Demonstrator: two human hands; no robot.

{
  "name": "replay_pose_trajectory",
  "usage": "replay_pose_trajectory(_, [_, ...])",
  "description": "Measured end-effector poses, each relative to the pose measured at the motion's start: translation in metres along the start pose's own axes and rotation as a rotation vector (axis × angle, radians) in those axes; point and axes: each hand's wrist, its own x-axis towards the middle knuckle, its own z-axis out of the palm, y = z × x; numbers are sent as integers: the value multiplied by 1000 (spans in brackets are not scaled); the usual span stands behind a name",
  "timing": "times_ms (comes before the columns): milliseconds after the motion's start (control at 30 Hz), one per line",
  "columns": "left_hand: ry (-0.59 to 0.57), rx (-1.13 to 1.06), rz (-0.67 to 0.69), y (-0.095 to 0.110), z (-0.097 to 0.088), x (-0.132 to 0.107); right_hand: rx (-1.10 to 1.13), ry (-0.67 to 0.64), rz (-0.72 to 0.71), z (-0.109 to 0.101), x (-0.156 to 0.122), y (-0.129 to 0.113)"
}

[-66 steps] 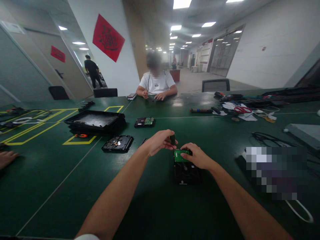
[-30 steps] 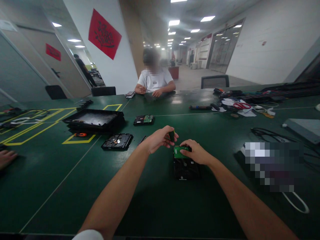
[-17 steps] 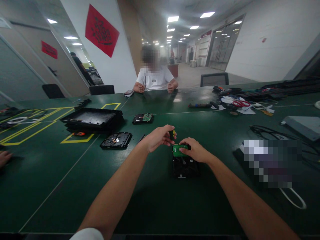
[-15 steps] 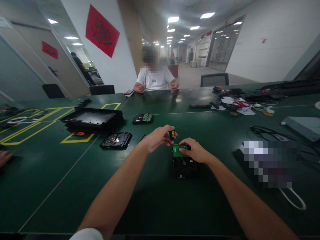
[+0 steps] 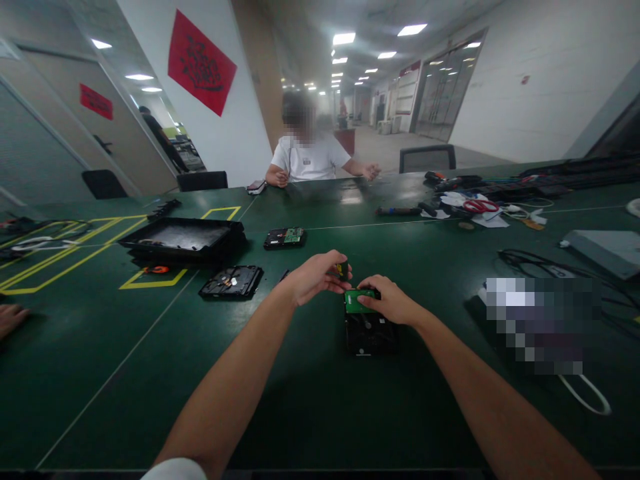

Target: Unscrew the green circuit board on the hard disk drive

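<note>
A black hard drive (image 5: 369, 335) with a green circuit board (image 5: 356, 301) at its far end lies on the green table in front of me. My right hand (image 5: 387, 300) grips the drive's far right part, thumb on the board and fingers over the far edge. Just above the far left corner of the board, my left hand (image 5: 325, 273) is closed round a short screwdriver with a black and yellow handle (image 5: 343, 269). Its tip is hidden, so I cannot tell whether it touches a screw.
To the left lie an opened hard drive (image 5: 231, 283), another drive with a green board (image 5: 284, 238) and a black tray (image 5: 185, 237). At right are a blurred-out object (image 5: 540, 327), cables and a grey box (image 5: 603, 253). A person (image 5: 313, 160) sits opposite; another person's hand (image 5: 13, 319) rests at far left.
The screwdriver handle has turned a little in my left hand. My right hand stays on the hard drive. The person opposite has moved one hand outward to my right.
</note>
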Motion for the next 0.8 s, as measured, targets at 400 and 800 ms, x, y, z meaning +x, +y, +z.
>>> replay_pose_trajectory(400, [-22, 1, 17, 1, -3, -1, 13, -1, 4, 0, 1, 2])
replay_pose_trajectory(800, [-12, 44, 20, -2, -6, 2, 4, -3, 12, 1, 2, 1])
